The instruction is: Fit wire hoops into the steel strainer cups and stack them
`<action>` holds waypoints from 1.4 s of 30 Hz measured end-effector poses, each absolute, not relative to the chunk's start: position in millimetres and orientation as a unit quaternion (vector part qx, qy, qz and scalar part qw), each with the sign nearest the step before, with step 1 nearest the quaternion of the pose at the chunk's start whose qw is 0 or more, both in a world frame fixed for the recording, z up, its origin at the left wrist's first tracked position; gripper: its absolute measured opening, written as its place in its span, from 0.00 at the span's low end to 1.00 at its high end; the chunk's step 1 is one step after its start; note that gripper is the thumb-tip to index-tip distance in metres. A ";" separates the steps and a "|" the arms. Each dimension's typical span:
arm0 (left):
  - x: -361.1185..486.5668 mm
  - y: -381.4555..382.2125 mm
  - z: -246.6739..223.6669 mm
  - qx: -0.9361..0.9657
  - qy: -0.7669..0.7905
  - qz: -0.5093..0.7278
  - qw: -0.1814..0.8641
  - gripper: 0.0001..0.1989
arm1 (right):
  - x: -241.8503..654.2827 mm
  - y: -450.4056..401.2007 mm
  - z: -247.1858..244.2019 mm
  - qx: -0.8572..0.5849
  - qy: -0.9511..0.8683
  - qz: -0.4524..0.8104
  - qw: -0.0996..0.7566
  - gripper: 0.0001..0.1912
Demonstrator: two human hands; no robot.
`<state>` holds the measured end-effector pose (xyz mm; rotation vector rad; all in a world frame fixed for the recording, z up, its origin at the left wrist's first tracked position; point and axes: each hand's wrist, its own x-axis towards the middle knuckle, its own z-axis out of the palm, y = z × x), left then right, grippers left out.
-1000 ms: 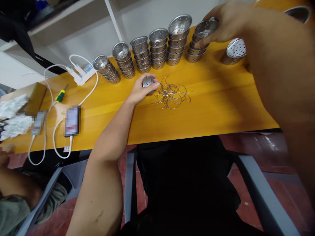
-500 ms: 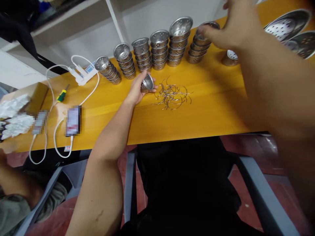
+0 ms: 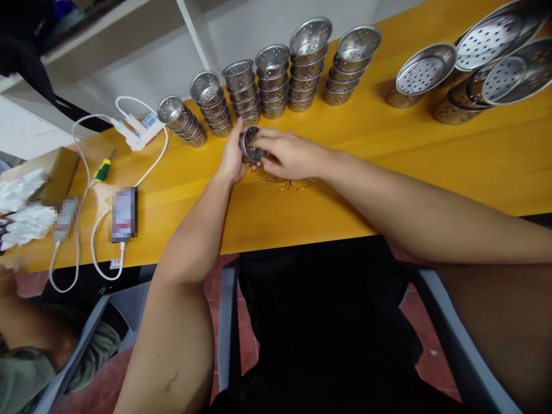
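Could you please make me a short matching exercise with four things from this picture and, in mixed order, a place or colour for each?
Column one:
1. Screwdriver
2. Metal cup
3. Bent wires
4. Power strip

Column two:
A. Partly hidden below the right hand
B. White, next to the leftmost cup stack
C. Yellow and green
D. Held in the left hand

Right pairs: 1-C, 2-D, 3-A, 4-B.
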<state>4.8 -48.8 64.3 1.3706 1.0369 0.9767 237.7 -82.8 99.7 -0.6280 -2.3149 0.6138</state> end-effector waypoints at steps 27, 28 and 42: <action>19.0 -46.5 60.9 0.592 0.435 0.432 0.523 0.52 | 234.8 -76.4 78.1 -0.324 -0.781 0.339 0.413 0.36; 19.6 -46.4 61.5 0.597 0.430 0.426 0.526 0.52 | 234.7 -76.3 77.5 -0.322 -0.778 0.347 0.413 0.36; 30.1 -58.3 76.8 0.451 0.448 0.485 0.601 0.45 | 259.4 -64.3 88.9 -0.249 -0.742 0.459 0.421 0.39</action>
